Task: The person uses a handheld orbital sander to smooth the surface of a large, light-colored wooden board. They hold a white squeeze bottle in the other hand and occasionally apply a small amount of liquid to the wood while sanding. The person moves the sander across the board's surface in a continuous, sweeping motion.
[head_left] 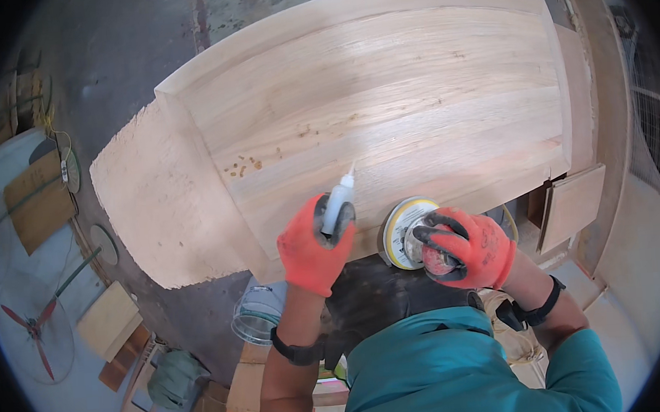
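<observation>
In my left hand (311,245), in a red glove with dark fingertips, a small white squeeze bottle (338,204) is gripped. Its thin nozzle points up and away, over the near part of a pale wooden panel (382,80). My right hand (471,248), gloved alike, is closed around the reddish round body of a tool with a yellow-rimmed disc (398,233). That disc is tilted at the panel's near edge; its exact kind is unclear. Small brown patches (244,166) mark the panel's left part, and fainter ones lie near its middle.
A rough-edged pale board (153,195) extends at the panel's left end. Below it stands a clear bucket (257,318). Along the left are a fan with red blades (34,326), a brown board (37,202) and wood pieces (110,321). A small wooden box (573,208) stands at right.
</observation>
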Demonstrator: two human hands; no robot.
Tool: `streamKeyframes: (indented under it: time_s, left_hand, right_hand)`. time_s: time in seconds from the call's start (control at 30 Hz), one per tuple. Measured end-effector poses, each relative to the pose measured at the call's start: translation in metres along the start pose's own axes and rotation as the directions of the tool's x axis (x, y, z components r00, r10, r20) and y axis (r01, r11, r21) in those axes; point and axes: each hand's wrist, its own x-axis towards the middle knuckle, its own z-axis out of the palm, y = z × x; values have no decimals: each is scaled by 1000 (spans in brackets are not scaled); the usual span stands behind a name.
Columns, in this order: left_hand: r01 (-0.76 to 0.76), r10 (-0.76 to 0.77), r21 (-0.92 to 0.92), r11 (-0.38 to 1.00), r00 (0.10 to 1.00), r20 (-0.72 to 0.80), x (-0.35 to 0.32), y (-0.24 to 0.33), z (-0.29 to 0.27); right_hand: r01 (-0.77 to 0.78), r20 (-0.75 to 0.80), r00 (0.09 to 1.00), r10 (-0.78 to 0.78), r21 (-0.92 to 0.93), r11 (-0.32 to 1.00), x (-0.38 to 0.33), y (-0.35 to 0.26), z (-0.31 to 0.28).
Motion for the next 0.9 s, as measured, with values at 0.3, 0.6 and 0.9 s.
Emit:
streamKeyframes:
  time_s: [0.3,0.6,0.9]
  left_hand:
    - [-12,15,46,999,997,-73,-2,-20,-18]
    - [48,-62,-132,990,993,-101,-8,-23,-21]
    - [71,-170,-528,846,975,-142,-13,-41,-44]
  right_hand:
    - [24,-3,1000,-24,15,1000,10,1,2]
    - [44,-7,999,-44,4,999,24,-5,4]
    - [-4,-110,994,2,-19,1000,46,-15,12]
